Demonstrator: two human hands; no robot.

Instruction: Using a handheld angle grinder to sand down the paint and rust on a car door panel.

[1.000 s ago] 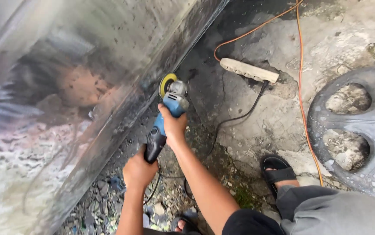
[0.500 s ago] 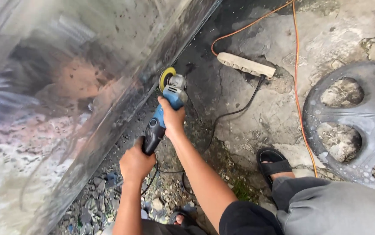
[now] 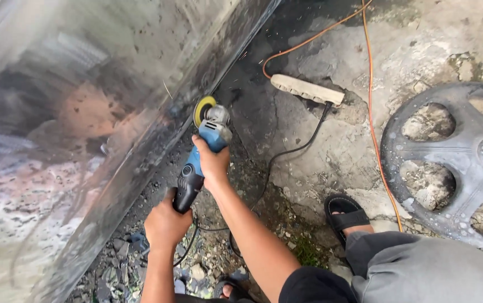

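Angle grinder lengthwise, disc toward steel sheet

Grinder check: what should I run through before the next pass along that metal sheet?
1. Grip on the grinder: left hand on the rear handle, right hand round the body near the head. Ok.
2. Disc at the lower edge of the metal sheet: looks to be in contact, though I cannot tell for sure.
3. Black cord from the grinder to the power strip: behind the disc. Ok.
4. Orange cable: well right of the work. Ok.
5. Hand and foot cover: bare hands, open sandal on rubble. Not ok.
6. Wheel cover: lies off to the right. Ok.
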